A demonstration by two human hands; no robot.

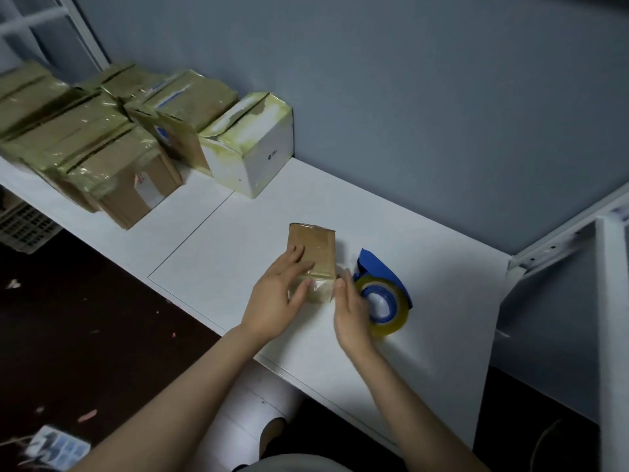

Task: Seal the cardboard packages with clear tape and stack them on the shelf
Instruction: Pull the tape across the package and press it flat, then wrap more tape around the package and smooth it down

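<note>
Blue dispenser [384,272] beside package [316,247] (boxes [102,137] far left)

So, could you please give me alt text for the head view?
A left hand lies flat on a small taped cardboard package on a white shelf, the right hand beside a blue tape dispenser; taped boxes stand far left.

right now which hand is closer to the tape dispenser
Right. The right hand is directly beside the tape dispenser, on its left edge; the left hand lies on the small cardboard package, further left.
</note>
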